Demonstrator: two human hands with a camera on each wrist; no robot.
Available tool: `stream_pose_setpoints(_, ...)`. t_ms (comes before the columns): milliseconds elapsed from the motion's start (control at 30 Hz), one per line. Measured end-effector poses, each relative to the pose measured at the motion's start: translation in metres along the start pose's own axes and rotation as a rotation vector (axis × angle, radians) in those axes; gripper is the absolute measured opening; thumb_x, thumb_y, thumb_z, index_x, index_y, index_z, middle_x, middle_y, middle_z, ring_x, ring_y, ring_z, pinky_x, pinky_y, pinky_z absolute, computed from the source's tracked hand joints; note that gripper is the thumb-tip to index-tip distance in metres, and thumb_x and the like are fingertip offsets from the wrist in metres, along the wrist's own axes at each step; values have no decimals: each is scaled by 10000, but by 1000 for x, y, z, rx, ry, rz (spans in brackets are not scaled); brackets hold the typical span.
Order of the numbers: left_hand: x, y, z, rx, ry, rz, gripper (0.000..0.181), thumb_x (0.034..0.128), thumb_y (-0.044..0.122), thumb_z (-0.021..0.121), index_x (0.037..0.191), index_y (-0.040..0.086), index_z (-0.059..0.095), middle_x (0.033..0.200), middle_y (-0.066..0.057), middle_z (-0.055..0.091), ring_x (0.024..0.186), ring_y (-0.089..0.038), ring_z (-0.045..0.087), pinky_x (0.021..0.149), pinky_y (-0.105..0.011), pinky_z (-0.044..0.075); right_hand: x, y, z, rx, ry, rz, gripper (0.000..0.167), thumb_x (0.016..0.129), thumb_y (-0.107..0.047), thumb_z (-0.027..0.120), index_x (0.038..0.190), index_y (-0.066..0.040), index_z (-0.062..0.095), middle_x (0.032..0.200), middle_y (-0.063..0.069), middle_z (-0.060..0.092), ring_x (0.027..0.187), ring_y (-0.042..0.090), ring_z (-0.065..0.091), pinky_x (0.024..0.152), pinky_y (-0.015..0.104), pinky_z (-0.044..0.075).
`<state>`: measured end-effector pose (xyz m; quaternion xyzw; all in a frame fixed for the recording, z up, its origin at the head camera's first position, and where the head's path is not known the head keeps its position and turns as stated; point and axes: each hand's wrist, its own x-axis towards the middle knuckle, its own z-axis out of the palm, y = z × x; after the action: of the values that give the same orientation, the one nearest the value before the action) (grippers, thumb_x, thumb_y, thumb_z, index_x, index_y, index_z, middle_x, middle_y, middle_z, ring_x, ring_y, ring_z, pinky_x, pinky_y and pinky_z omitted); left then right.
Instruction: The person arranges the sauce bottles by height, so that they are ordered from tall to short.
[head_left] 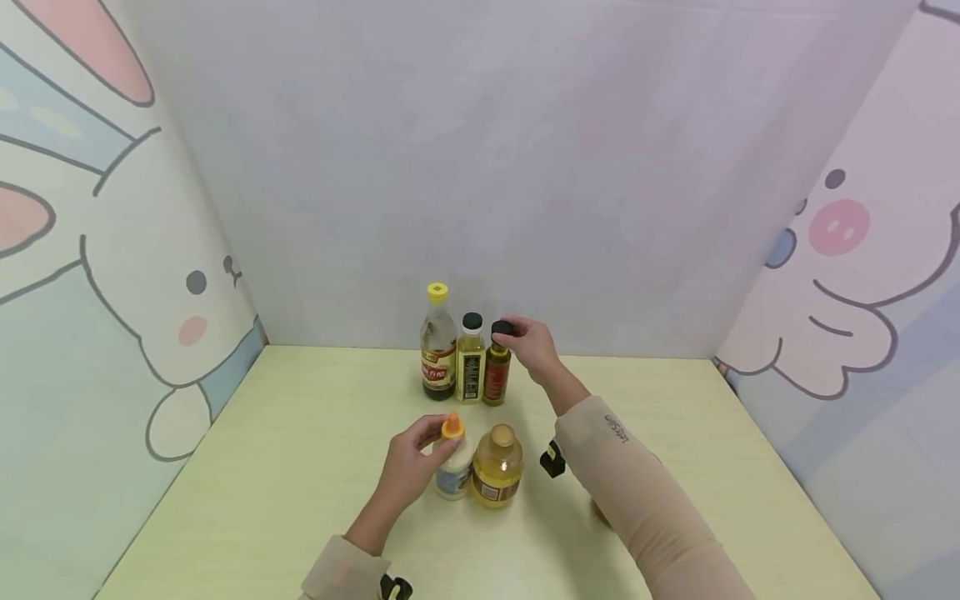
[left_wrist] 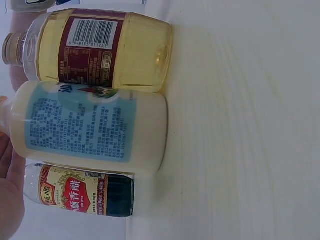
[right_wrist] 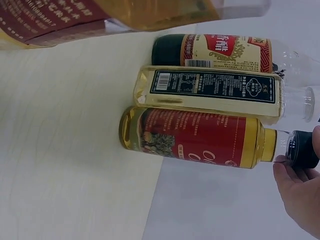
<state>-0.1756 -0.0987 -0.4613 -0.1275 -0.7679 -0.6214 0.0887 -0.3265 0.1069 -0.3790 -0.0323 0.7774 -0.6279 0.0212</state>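
In the head view my left hand (head_left: 408, 462) pinches the top of a white squeeze bottle (head_left: 453, 473) with an orange pointed cap. A squat bottle of yellow oil (head_left: 497, 479) stands right beside it. Farther back, my right hand (head_left: 534, 346) pinches the black cap of a red-labelled olive oil bottle (head_left: 497, 375), which stands upright on the table. To its left are a slim oil bottle (head_left: 471, 367) and a dark vinegar bottle (head_left: 438, 354) with a yellow cap. The right wrist view shows fingers at the olive oil bottle's cap (right_wrist: 302, 149).
The pale yellow table (head_left: 322, 417) ends at a plain back wall (head_left: 465, 167); cartoon-printed panels (head_left: 172, 333) flank it. A small brown object (head_left: 600, 513) lies mostly hidden under the right sleeve (head_left: 637, 492). Black wrist straps (head_left: 552, 459) show near both sleeves.
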Motion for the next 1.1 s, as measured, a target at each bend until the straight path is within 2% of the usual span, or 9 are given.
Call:
stream_pose_setpoints(200,0,3,2,25,14,-26,310,885,93,730,1176,27,648,1124,-85,665,1074,-269,622,945,-421,480,0,-2,-1,-35,1,14,471,918,-79,692,1361,-9,548,1327,198,554,1207,313,534,991,410,445)
stream_pose_setpoints(333,-2,20,2,48,16,-34,291,887,55,717,1162,-4,644,1115,-117,665,1071,-311,620,946,-448,476,-1,-2,-3,-22,-2,20,527,916,-90,697,1399,-6,505,1357,201,531,1229,311,520,1008,416,429)
stream_pose_setpoints(400,-4,25,2,53,14,-19,285,893,59,711,1158,-19,641,1115,-128,663,1067,-322,621,937,-450,482,-2,-3,-4,-1,-5,27,546,915,-91,700,1413,-13,490,1371,197,521,1240,305,513,1019,412,418)
stream_pose_setpoints(467,-3,22,2,54,17,-18,288,894,64,712,1162,-14,641,1118,-123,663,1067,-313,622,937,-444,484,-3,-3,-5,4,-6,31,556,914,-99,702,1420,-23,485,1380,186,517,1243,297,512,1030,414,406)
stream_pose_setpoints(567,0,8,2,50,16,-6,299,894,81,717,1172,-1,641,1125,-108,664,1066,-286,626,929,-420,492,-6,-6,-6,-1,-8,30,567,914,-111,705,1430,-44,478,1396,165,508,1253,291,503,1047,429,384)
stream_pose_setpoints(667,1,0,2,35,14,-15,312,887,97,728,1178,19,645,1131,-91,664,1072,-268,624,937,-412,488,-9,-8,-8,-18,-11,23,575,914,-120,707,1437,-58,473,1408,151,500,1269,290,486,1060,448,365)
stream_pose_setpoints(833,0,0,0,-6,9,0,329,885,155,741,1182,47,651,1137,-62,664,1073,-241,623,940,-399,487,-15,-12,-11,-49,-21,15,579,919,-130,700,1443,-57,464,1419,156,489,1292,298,461,1064,460,356)
stream_pose_setpoints(1100,1,1,-1,4,3,11,325,883,181,746,1170,57,659,1127,-48,668,1065,-234,627,938,-385,489,-26,-21,-21,-69,-36,-5,564,942,-160,674,1451,-58,452,1425,177,477,1303,312,448,1075,469,338)
